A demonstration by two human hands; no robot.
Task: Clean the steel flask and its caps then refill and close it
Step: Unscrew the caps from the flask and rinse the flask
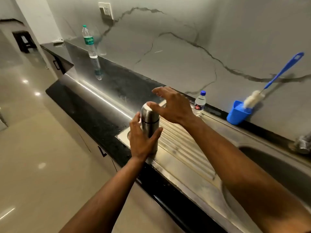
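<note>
- The steel flask [149, 125] stands upright on the ribbed steel drainboard [181, 145] of the sink unit, near the drainboard's left end, with its rounded outer cap [148, 111] seated on top; a dark seam rings the body where cap meets flask.
- The left hand [141, 140] wraps the flask's lower body, fingers [134, 123] curled round the far side and the thumb lying across the near side, grasping it.
- The right hand [171, 106] hovers at the cap with its fingers spread and released; the thumb tip touches or nearly touches the cap's top, and which of the two I cannot tell. It holds nothing.
- Both forearms are bare and reach in from the lower edge of the view.
- The sink basin [277, 165] lies to the right of the drainboard, with a tap base [303, 145] at its back rim.
- The black table [104, 123] carries a tall plastic water bottle [90, 46] with a green cap far back on the left, well apart from the flask.
- A small bottle with a blue cap [200, 103] stands by the wall, just behind the right hand.
- A blue cup [238, 114] near the wall holds a bottle brush [276, 78] with a blue handle, tilted against the marble wall [185, 39].
- A wall socket [105, 10] sits high on the wall.
</note>
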